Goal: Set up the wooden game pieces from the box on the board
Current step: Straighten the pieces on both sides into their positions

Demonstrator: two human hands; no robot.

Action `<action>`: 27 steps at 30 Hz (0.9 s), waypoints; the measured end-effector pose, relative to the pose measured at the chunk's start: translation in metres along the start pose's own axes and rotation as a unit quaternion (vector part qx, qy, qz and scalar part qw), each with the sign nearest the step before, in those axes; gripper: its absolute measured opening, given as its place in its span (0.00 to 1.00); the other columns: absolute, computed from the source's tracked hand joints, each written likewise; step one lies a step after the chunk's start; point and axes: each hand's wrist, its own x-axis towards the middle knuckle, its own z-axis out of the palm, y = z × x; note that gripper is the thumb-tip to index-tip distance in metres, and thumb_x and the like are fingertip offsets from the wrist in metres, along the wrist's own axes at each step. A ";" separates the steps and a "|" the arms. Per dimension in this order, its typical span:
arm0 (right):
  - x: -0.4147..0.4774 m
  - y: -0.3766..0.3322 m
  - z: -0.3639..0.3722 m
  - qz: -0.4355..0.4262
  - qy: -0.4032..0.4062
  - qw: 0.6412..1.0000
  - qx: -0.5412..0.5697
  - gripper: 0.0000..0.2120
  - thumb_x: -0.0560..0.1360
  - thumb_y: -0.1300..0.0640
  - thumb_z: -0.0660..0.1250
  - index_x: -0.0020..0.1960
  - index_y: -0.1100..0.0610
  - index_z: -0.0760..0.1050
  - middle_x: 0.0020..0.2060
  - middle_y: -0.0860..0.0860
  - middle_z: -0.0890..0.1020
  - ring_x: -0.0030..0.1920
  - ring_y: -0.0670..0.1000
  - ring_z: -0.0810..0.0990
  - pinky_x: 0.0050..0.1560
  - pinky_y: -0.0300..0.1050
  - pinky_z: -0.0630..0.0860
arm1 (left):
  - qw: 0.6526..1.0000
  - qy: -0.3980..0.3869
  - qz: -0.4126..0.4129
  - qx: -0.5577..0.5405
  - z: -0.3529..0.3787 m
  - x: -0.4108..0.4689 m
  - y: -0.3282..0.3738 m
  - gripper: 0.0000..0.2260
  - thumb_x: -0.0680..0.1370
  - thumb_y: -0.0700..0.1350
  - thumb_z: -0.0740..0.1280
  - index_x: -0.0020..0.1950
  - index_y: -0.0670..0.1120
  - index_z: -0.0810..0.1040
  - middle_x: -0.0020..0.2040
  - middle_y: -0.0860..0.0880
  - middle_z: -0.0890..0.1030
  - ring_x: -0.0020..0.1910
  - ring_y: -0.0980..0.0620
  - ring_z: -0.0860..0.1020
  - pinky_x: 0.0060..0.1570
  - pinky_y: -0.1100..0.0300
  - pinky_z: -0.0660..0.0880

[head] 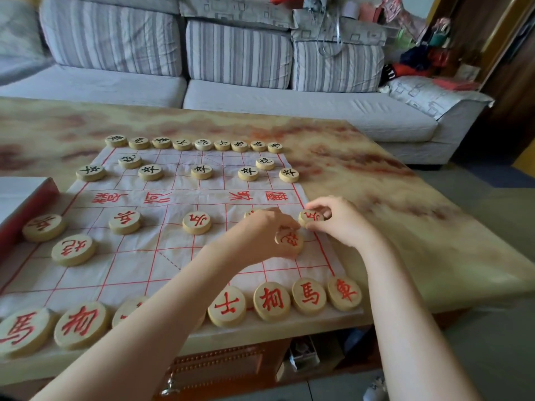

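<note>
right hand (338, 221) pinches a red-marked disc (311, 217) at the right edge of the cloth board (139, 256), thumb & fingers curled round it. left hand (257, 234) is just beside it, fingers curled on a 2nd red disc (291, 242) one row nearer. black-marked discs (201, 172) sit far side, on the marbled surface (376, 175).

Marbled yellow-and-russet table (405, 227) fills the centre, with a bead-trimmed wooden drawer (220, 363) beneath its near edge at 6 o'clock. A grey sofa (289, 108) runs from 10 to 2 o'clock, backed by striped cushions (237, 53); a patterned cover (428, 94) drapes its arm at 2 o'clock. Bags and mixed clutter (417, 59) are piled at 1 o'clock, beside a dark wooden door frame (509, 53). Grey floor (492, 328) shows at 4 o'clock. Lighting is soft and even.
</note>
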 end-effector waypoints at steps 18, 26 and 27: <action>-0.005 0.001 0.001 0.006 -0.026 1.000 -0.005 0.23 0.70 0.60 0.69 0.64 0.51 0.73 0.51 0.51 0.69 0.47 0.50 0.70 0.54 0.41 0.68 | 0.999 -0.050 -0.015 -0.005 -0.006 -0.005 -0.004 0.22 0.71 0.45 0.70 0.65 0.52 0.73 0.58 0.46 0.73 0.51 0.48 0.76 0.56 0.51 0.75; -0.003 0.003 0.006 0.005 0.029 1.000 0.008 0.18 0.66 0.53 0.75 0.55 0.54 0.77 0.52 0.53 0.76 0.53 0.50 0.75 0.55 0.43 0.70 | 0.997 0.020 -0.051 0.062 0.006 -0.001 0.006 0.25 0.67 0.58 0.72 0.59 0.47 0.74 0.55 0.48 0.72 0.50 0.47 0.75 0.48 0.53 0.75; -0.003 0.005 0.007 0.003 0.033 0.999 0.011 0.19 0.66 0.52 0.75 0.54 0.54 0.77 0.51 0.54 0.76 0.52 0.50 0.75 0.54 0.42 0.70 | 0.995 0.026 -0.057 0.072 0.008 -0.001 0.006 0.26 0.66 0.59 0.72 0.58 0.47 0.74 0.55 0.48 0.72 0.51 0.47 0.75 0.48 0.53 0.75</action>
